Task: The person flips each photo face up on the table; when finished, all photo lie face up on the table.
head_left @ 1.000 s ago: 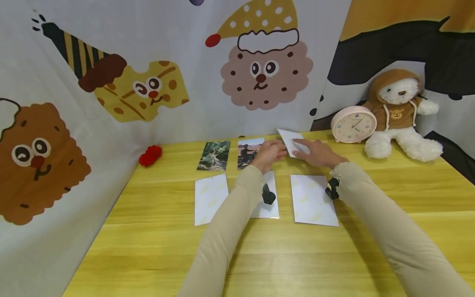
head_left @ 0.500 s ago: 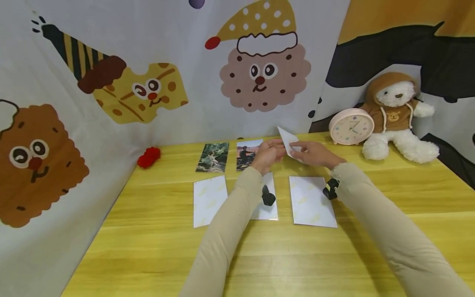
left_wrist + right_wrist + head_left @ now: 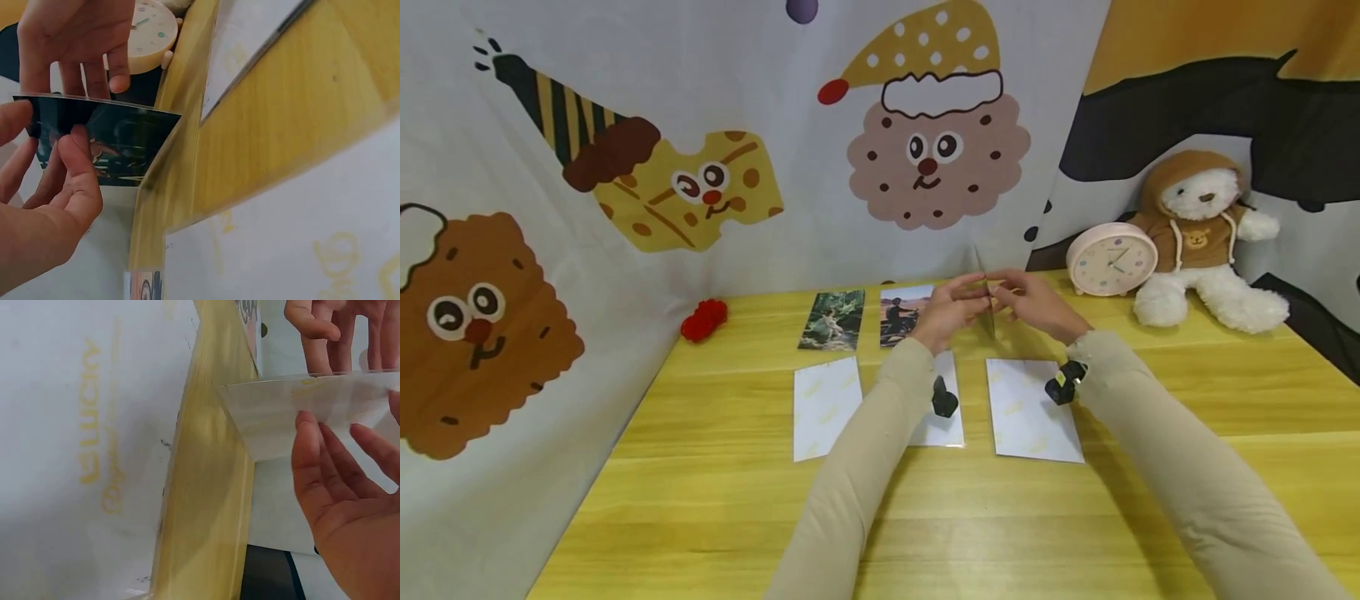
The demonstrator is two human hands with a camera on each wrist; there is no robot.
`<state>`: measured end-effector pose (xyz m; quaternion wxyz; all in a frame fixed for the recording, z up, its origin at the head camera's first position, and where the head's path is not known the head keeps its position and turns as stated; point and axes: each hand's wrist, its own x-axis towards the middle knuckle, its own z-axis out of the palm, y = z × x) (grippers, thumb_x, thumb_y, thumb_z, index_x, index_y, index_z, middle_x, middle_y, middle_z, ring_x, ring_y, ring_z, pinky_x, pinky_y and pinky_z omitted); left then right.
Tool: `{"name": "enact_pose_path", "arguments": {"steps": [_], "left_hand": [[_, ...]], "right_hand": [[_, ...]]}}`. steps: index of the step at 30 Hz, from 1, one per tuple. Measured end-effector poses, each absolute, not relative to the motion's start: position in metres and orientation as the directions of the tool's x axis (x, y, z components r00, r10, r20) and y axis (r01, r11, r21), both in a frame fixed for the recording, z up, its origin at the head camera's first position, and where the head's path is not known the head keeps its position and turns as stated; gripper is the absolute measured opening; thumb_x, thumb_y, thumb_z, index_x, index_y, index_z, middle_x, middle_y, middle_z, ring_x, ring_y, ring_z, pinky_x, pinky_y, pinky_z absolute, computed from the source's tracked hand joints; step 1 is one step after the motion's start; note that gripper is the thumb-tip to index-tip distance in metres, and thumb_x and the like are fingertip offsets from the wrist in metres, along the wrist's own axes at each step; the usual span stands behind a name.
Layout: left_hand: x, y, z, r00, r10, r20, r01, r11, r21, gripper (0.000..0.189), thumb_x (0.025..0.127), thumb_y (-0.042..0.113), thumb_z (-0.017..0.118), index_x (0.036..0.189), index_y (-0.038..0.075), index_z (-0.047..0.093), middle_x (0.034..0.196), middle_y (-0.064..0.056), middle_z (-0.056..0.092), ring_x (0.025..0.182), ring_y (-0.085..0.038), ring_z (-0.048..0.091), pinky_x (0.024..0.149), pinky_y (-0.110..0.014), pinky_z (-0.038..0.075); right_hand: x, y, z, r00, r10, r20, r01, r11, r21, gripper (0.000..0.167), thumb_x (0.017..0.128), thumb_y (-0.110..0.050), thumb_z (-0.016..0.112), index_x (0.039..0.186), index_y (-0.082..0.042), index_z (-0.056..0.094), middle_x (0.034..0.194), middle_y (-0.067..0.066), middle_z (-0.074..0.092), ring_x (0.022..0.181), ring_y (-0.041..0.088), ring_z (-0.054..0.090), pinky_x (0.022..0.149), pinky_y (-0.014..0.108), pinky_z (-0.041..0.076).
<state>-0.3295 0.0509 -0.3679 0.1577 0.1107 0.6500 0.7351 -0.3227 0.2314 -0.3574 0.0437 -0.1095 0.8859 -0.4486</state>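
Observation:
A photo card (image 3: 992,323) stands on edge near the back of the table, between my two hands. Its dark green picture face (image 3: 134,140) shows in the left wrist view, its white printed back (image 3: 269,419) in the right wrist view. My left hand (image 3: 946,312) holds it from the picture side with bent fingers. My right hand (image 3: 1037,304) holds it from the back side, fingertips against the white surface. Left of them lie two face-up photos, a green forest one (image 3: 832,320) and one with a dark figure (image 3: 898,315).
Three white cards lie face down in a nearer row: a left one (image 3: 826,408), a middle one (image 3: 951,425) partly under my left forearm, and a right one (image 3: 1033,408). A pink clock (image 3: 1112,260) and teddy bear (image 3: 1202,242) stand back right. A red object (image 3: 703,320) lies back left.
The photo card has turned from showing its white back to standing nearly edge-on to the head view. My right fingers have shifted up its back, while the left hand stays close by.

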Motion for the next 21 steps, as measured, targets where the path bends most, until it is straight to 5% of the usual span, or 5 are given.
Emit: {"name": "enact_pose_path", "arguments": {"steps": [7, 14, 18, 21], "left_hand": [[-0.3272, 0.0583, -0.3700, -0.933, 0.360, 0.007, 0.013, 0.014, 1.000, 0.053, 0.093, 0.003, 0.068, 0.143, 0.015, 0.057, 0.133, -0.023, 0.060, 0.093, -0.020, 0.061, 0.090, -0.052, 0.049], [-0.3232, 0.0608, -0.3667, -0.943, 0.307, 0.129, 0.263, 0.448, 0.854, 0.054, 0.093, 0.013, 0.072, 0.144, 0.019, 0.056, 0.126, -0.013, 0.068, 0.112, -0.025, 0.067, 0.092, -0.036, 0.058], [-0.3227, 0.0601, -0.3661, -0.928, 0.334, 0.164, 0.329, 0.534, 0.778, 0.052, 0.092, 0.015, 0.074, 0.141, 0.017, 0.059, 0.126, -0.011, 0.069, 0.113, -0.022, 0.069, 0.094, -0.032, 0.057], [-0.3234, 0.0558, -0.3639, -0.926, 0.343, 0.155, 0.336, 0.568, 0.751, 0.054, 0.091, 0.020, 0.076, 0.142, 0.018, 0.058, 0.136, -0.010, 0.063, 0.123, -0.024, 0.063, 0.103, -0.036, 0.053]], "right_hand": [[-0.3154, 0.2350, -0.3539, -0.977, -0.210, 0.046, -0.140, 0.457, -0.878, 0.048, 0.109, -0.025, 0.038, 0.152, -0.003, 0.040, 0.150, 0.023, 0.046, 0.122, 0.035, 0.057, 0.096, 0.041, 0.057], [-0.3150, 0.2340, -0.3496, -0.972, -0.229, 0.040, -0.143, 0.454, -0.879, 0.056, 0.104, -0.012, 0.049, 0.157, -0.006, 0.030, 0.144, 0.029, 0.052, 0.116, 0.032, 0.061, 0.089, 0.035, 0.060], [-0.3144, 0.2371, -0.3505, -0.965, -0.261, 0.038, -0.160, 0.467, -0.870, 0.074, 0.096, 0.005, 0.050, 0.161, -0.014, 0.022, 0.136, 0.032, 0.058, 0.103, 0.021, 0.067, 0.092, 0.046, 0.059], [-0.3130, 0.2404, -0.3507, -0.958, -0.287, 0.020, -0.153, 0.449, -0.880, 0.072, 0.093, 0.009, 0.049, 0.159, -0.013, 0.029, 0.136, 0.032, 0.059, 0.099, 0.014, 0.067, 0.095, 0.050, 0.057]]}}
